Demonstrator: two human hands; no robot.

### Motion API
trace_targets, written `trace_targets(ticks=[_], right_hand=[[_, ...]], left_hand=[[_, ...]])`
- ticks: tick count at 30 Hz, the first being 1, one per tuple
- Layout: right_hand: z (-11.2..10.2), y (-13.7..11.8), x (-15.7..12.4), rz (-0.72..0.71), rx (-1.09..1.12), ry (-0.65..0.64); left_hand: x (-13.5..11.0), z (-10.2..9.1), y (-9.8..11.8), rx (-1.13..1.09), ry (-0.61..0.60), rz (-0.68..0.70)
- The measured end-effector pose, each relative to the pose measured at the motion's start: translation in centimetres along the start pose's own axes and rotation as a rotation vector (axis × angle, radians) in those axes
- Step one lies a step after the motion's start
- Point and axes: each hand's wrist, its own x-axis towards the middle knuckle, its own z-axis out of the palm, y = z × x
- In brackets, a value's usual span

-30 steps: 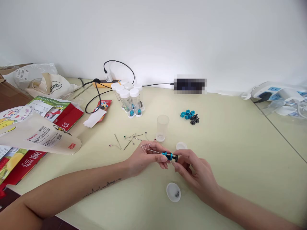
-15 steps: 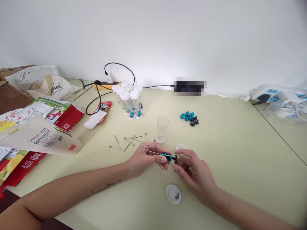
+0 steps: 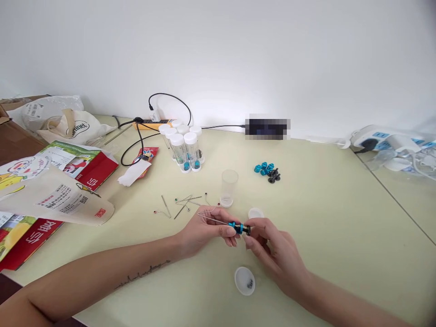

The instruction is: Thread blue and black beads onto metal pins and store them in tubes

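My left hand pinches a small blue metal fitting with a thin bent wire sticking out to the left. From the fitting's right end projects a black flat-headed screw. The thumb and fingers of my right hand close around that screw's head. Just beyond the hands stands an uncapped clear tube, and a white cap lies partly behind my right hand. Closer to me, another white cap holds several tiny dark parts.
Several bent wires lie left of the clear tube. Blue fittings and black screws are heaped to the right. Capped tubes cluster behind. Bags and a plastic cup occupy the left; a power strip sits far right.
My right fingers have closed in on the black screw's head, and the screw now stands out less from the blue fitting. The view has shifted slightly.
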Motion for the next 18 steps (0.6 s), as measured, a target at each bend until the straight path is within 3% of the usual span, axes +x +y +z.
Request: trace_targets(ticks=[18], right_hand=[[0.0,0.14,-0.04,-0.006,-0.008,0.011]], left_hand=[[-0.01,0.01,-0.09,-0.001,0.001,0.011]])
